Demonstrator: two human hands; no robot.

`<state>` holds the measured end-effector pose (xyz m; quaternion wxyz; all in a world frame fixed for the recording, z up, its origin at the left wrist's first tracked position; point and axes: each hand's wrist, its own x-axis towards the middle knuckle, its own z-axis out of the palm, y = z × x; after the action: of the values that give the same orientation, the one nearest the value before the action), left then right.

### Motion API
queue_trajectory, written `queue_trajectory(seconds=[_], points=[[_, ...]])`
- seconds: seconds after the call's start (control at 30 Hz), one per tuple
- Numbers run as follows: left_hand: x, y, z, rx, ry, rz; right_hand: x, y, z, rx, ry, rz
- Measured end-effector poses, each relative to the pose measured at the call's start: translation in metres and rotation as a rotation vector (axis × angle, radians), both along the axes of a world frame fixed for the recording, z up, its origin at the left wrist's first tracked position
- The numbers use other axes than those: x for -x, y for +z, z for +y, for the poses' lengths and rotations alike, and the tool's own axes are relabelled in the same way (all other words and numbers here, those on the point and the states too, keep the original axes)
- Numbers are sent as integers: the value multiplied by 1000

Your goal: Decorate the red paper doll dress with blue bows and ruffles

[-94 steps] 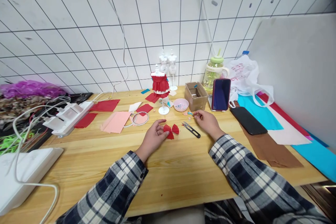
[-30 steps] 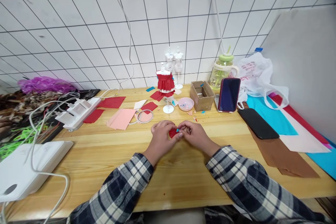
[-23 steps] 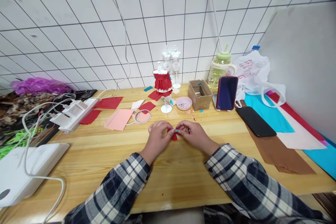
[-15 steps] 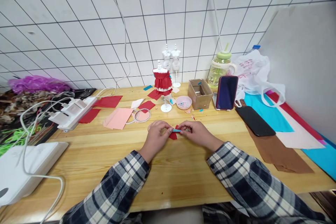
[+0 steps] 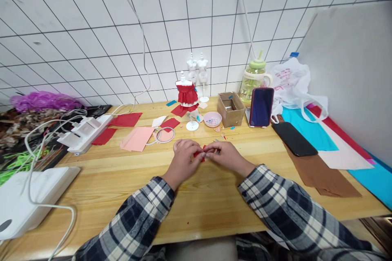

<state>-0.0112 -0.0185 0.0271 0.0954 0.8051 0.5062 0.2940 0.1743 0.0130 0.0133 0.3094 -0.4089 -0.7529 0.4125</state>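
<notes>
Fingertips of both hands meet over a small red cloth piece point(image 5: 203, 159) at the middle of the table. My left hand point(image 5: 184, 160) is closed, pinching the cloth between thumb and fingers. My right hand point(image 5: 225, 155) pinches at the same spot from the other side, its fingertips touching those of the left. The fingers cover most of the cloth, and the blue strip seen earlier is hidden. Beyond the hands stands a miniature dress form point(image 5: 192, 125) wearing a red ruffled dress point(image 5: 187, 96) with white trim.
A pink bowl of beads point(image 5: 212, 120), a cardboard box point(image 5: 231, 110) and a propped phone point(image 5: 261, 108) stand behind my hands. Pink cloth point(image 5: 137, 138) and two rings point(image 5: 165, 134) lie left. A black phone point(image 5: 294, 138) rests on brown cloth point(image 5: 324, 179) at right.
The fingertips have come closer together over the red cloth. The light blue strip between them has gone from sight. The whole view has shifted slightly.
</notes>
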Motion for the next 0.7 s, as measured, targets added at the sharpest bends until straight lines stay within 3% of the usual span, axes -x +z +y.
queue_trajectory(seconds=[0.13,0.27,0.37,0.5,0.6,0.7], points=[[0,1,1,32,22,6,0,-3,2,100,-38,35],[3,-4,6,67,149,-17,-5,-3,6,111,-94,7],[7,-12,13,165,233,32,-5,-6,8,139,-116,-2],[8,-19,18,278,231,64,-3,-11,8,199,-117,34],[5,-17,17,356,212,-140,1,-11,5,237,-116,80],[0,-12,15,532,145,-599,5,-8,2,255,-106,200]])
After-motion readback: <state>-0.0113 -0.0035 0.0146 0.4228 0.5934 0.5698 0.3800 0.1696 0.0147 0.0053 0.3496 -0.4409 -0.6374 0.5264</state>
